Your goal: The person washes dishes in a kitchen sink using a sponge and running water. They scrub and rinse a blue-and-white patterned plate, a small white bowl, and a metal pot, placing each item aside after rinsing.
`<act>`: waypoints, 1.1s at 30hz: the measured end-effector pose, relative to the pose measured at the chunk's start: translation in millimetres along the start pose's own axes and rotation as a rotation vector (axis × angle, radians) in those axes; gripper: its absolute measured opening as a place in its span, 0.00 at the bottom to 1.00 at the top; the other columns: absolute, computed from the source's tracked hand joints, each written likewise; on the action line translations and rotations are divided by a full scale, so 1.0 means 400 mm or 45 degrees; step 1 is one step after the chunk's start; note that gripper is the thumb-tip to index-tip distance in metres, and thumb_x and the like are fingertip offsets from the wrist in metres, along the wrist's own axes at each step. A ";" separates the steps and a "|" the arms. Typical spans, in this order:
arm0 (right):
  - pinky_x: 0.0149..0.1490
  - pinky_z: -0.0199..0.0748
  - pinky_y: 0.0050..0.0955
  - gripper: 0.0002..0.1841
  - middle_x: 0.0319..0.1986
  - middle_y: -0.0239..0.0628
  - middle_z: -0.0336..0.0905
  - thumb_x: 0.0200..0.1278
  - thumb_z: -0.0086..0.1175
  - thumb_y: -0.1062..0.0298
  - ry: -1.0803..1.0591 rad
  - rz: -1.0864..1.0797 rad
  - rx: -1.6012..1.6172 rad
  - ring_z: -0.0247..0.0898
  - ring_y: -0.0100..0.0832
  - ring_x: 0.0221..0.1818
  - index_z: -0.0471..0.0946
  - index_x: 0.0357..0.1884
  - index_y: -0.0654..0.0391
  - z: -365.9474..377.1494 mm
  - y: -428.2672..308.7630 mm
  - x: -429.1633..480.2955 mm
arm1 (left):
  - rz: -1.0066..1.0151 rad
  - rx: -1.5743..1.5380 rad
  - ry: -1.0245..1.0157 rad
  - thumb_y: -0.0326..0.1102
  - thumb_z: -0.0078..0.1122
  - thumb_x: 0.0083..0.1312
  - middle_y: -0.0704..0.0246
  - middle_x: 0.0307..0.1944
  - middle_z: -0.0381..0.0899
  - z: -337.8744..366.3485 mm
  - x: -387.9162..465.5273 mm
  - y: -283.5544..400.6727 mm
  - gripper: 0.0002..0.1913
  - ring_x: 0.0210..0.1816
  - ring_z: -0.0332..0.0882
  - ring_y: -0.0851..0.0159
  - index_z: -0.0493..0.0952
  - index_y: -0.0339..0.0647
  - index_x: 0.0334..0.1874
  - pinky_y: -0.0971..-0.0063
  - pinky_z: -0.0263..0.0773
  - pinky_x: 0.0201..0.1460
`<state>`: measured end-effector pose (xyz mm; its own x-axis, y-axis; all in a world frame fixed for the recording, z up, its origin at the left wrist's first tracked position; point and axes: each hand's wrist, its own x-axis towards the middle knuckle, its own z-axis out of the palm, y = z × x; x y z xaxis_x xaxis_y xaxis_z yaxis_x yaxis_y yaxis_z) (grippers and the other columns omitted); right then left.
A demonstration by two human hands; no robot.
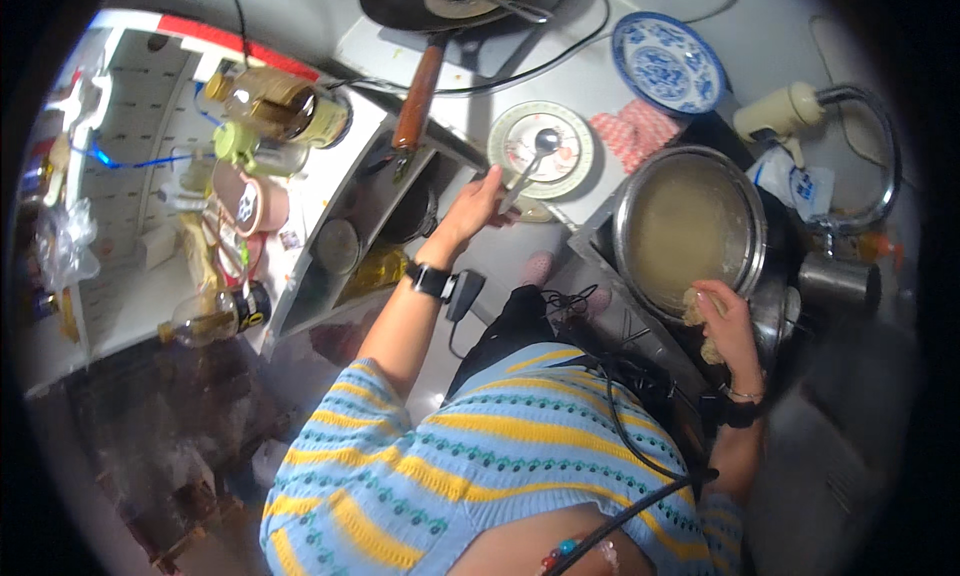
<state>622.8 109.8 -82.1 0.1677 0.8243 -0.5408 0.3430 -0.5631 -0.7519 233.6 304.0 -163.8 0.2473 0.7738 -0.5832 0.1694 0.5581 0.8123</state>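
Note:
My left hand (480,207) reaches to the near edge of a patterned plate (499,133). A metal spoon (547,140) lies with its bowl over the plate, and its handle runs between my thumb and fingers; whether they grip it is unclear. My right hand (727,327) grips a lumpy beige thing (709,352), perhaps a scrubber, at the near rim of a large metal pot (624,234). Cloudy, pale liquid (686,231) fills much of the pot.
A red-and-white checked cloth (634,133) and a blue-and-white plate (664,64) lie beyond the pot. A wok (390,5) with a wooden handle (420,103) stands at the top. Bottles (277,107) crowd the left counter. A curved metal faucet (889,140) stands right; cables cross my front.

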 end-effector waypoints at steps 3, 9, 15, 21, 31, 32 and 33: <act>0.31 0.72 0.19 0.12 0.44 0.29 0.84 0.76 0.56 0.64 -0.028 -0.005 -0.013 0.73 0.17 0.36 0.82 0.54 0.58 0.010 -0.001 0.008 | 0.093 0.274 0.034 0.57 0.45 0.81 0.66 0.42 0.86 -0.004 0.055 0.022 0.26 0.35 0.84 0.70 0.72 0.42 0.64 0.78 0.75 0.35; 0.31 0.72 0.18 0.12 0.46 0.29 0.84 0.76 0.55 0.65 -0.021 0.030 -0.046 0.73 0.18 0.34 0.81 0.55 0.59 0.018 -0.005 0.014 | 0.141 -0.209 -0.031 0.43 0.47 0.82 0.65 0.47 0.83 0.029 0.084 0.001 0.20 0.35 0.82 0.72 0.68 0.39 0.68 0.77 0.76 0.30; 0.31 0.72 0.18 0.13 0.47 0.29 0.84 0.76 0.55 0.65 -0.027 0.042 -0.092 0.74 0.18 0.36 0.81 0.56 0.57 0.017 -0.007 0.019 | 0.154 -0.518 -0.090 0.41 0.47 0.82 0.63 0.52 0.82 -0.053 -0.027 -0.073 0.19 0.41 0.84 0.68 0.68 0.37 0.67 0.75 0.82 0.37; 0.33 0.73 0.20 0.13 0.47 0.31 0.84 0.76 0.54 0.65 -0.046 0.082 -0.212 0.76 0.20 0.36 0.82 0.56 0.57 0.024 -0.037 0.039 | 0.003 -0.674 0.378 0.43 0.42 0.83 0.58 0.49 0.84 -0.273 -0.168 -0.246 0.20 0.41 0.86 0.64 0.69 0.34 0.66 0.72 0.86 0.46; 0.38 0.74 0.22 0.14 0.43 0.33 0.83 0.76 0.55 0.63 -0.127 0.120 -0.261 0.75 0.23 0.35 0.81 0.57 0.57 0.071 -0.099 0.074 | -0.156 -1.096 1.073 0.36 0.34 0.81 0.46 0.51 0.82 -0.751 -0.087 -0.687 0.20 0.43 0.87 0.49 0.70 0.27 0.62 0.62 0.88 0.43; 0.38 0.73 0.21 0.13 0.43 0.32 0.83 0.76 0.55 0.65 -0.133 0.147 -0.220 0.75 0.22 0.36 0.81 0.55 0.57 0.074 -0.104 0.073 | -0.173 -1.121 1.053 0.39 0.33 0.82 0.48 0.47 0.84 -0.789 -0.075 -0.714 0.21 0.39 0.88 0.52 0.70 0.27 0.60 0.66 0.87 0.36; 0.37 0.73 0.21 0.12 0.42 0.32 0.83 0.75 0.55 0.66 -0.134 0.141 -0.200 0.75 0.21 0.36 0.82 0.54 0.57 0.075 -0.109 0.071 | -0.233 -1.219 1.108 0.43 0.32 0.82 0.50 0.43 0.87 -0.822 -0.062 -0.737 0.23 0.34 0.88 0.55 0.71 0.28 0.59 0.71 0.85 0.29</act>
<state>584.9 155.9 -76.2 0.1182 0.7423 -0.6595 0.4692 -0.6271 -0.6218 -136.0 218.9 -391.1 -0.4624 0.4020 -0.7903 -0.6964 0.3870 0.6044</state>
